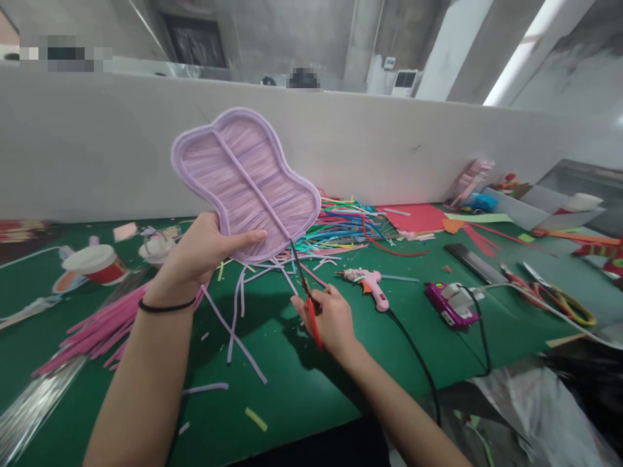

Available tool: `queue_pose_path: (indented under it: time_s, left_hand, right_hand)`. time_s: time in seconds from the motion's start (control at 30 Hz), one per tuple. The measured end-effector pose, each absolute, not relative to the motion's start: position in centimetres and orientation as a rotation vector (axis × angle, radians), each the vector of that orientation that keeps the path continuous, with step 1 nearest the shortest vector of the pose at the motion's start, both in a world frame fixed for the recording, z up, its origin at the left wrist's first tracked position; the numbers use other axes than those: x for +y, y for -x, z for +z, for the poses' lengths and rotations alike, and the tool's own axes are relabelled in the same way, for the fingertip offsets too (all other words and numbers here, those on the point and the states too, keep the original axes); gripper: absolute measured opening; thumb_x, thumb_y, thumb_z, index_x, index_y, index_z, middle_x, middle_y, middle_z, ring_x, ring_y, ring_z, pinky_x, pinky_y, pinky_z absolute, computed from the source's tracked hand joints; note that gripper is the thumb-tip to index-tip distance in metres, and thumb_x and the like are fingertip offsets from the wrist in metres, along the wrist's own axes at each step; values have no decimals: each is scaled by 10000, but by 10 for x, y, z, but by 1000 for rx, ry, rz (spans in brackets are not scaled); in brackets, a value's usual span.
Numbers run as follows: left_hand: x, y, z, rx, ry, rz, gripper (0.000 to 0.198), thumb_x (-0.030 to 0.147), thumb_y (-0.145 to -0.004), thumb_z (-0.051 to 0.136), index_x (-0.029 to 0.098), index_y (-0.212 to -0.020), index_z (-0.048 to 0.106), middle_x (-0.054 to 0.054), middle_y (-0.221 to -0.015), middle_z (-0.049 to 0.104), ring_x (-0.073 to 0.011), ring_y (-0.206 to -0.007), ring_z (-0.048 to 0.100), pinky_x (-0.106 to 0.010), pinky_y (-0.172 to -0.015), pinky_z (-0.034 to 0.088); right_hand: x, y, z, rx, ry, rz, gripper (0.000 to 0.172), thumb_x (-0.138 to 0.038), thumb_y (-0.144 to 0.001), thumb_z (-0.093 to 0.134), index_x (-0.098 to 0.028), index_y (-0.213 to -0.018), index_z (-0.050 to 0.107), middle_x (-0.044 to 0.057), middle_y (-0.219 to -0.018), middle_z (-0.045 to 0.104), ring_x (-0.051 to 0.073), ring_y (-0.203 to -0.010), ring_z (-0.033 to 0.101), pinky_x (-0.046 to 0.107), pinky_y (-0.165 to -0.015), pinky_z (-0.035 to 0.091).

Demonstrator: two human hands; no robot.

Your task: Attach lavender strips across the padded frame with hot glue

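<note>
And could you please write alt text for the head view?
A left hand holds up a purple lobed panel; the right hand holds red-handled scissors by its lower edge. Below, a green table holds a pink glue gun.

- We hold up a lilac panel (243, 198) in our left hand (211, 241), thumb across its face; it has a lobed outline, a double-looking raised rim, streaked filling and one strip running diagonally across it.
- We grip orange-handled scissors (312, 319) in our right hand (335, 321), dark blades pointing up to the panel's lower edge, by the strip's end.
</note>
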State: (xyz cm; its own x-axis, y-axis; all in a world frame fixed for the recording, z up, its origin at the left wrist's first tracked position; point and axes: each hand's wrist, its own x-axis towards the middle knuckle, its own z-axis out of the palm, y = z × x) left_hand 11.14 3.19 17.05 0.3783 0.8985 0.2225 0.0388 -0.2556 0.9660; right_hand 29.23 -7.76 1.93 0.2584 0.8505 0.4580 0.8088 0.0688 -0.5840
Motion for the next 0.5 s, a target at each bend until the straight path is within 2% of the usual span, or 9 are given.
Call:
queue_pose_path:
  time_s: [0.07,0.13,0.23,0.33,0.5]
  left_hand:
    - [32,-113,170,861,-1618,1028,461,297,-634,894,210,-1058,734,-6,-1123,756,-290,-1101,673,-439,-1003,540]
    - [31,-115,171,887,-1627,1009,431,309,-628,894,214,-1019,738,-7,-1099,762,-289,-1081,683,-439,-983,549]
    - [28,-118,173,932,-1647,993,414,309,-615,899,219,-985,737,-3,-1077,764,-278,-1056,692,-413,-952,561]
    - [26,-118,175,933,-1675,998,399,331,-633,890,222,-986,739,2,-1064,765,-271,-1041,696,-403,-945,561]
    - [25,-116,175,873,-1655,1015,423,335,-630,892,237,-1014,745,-16,-1078,765,-267,-1039,702,-408,-940,565]
  right_hand:
    - [-76,-295,18,-1554,1677,55,428,-567,-889,579,-222,-637,543,53,-678,583,218,-799,561,301,-714,429]
    - [-75,-296,14,-1593,1601,139,380,-540,-911,564,-216,-712,562,72,-788,630,227,-878,583,333,-796,450]
    - [-77,-295,7,-1603,1525,377,327,-504,-951,510,-214,-804,549,37,-775,619,177,-746,581,289,-707,456]
    - [-79,-293,4,-1591,1492,470,341,-517,-963,463,-217,-808,515,2,-718,569,149,-645,534,262,-623,427]
    - [-80,-295,7,-1663,1425,411,479,-685,-847,557,-218,-762,497,24,-762,594,185,-724,548,320,-719,436]
